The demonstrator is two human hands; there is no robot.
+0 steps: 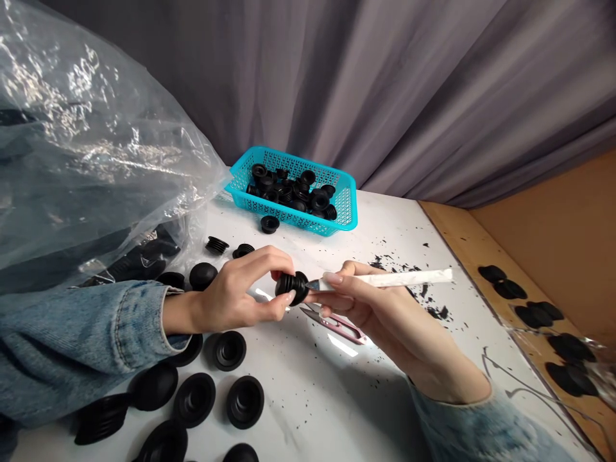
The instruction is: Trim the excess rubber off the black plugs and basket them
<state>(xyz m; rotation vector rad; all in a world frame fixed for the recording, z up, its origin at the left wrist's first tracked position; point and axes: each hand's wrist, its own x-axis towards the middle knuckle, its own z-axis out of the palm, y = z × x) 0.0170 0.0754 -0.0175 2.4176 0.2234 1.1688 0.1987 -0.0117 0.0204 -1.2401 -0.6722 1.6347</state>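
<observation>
Over the middle of the white table, my left hand (240,292) pinches a ribbed black rubber bellows (291,288) between thumb and fingers. My right hand (370,301) grips a craft knife (399,278) whose handle is wrapped in white. The knife's blade tip meets the right end of the bellows; whether it cuts in, I cannot tell. Beneath my right hand, a pair of pink-handled thread snips (339,326) lies on the table. Several more black rubber pieces (230,350) lie around and below my left forearm.
A turquoise basket (293,221) at the back holds many black pieces. A large clear plastic bag (110,147) bulges on the left. Black trimmings (385,262) are scattered at right. More black pieces (510,289) lie on the wooden ledge, near a thin cable (524,385).
</observation>
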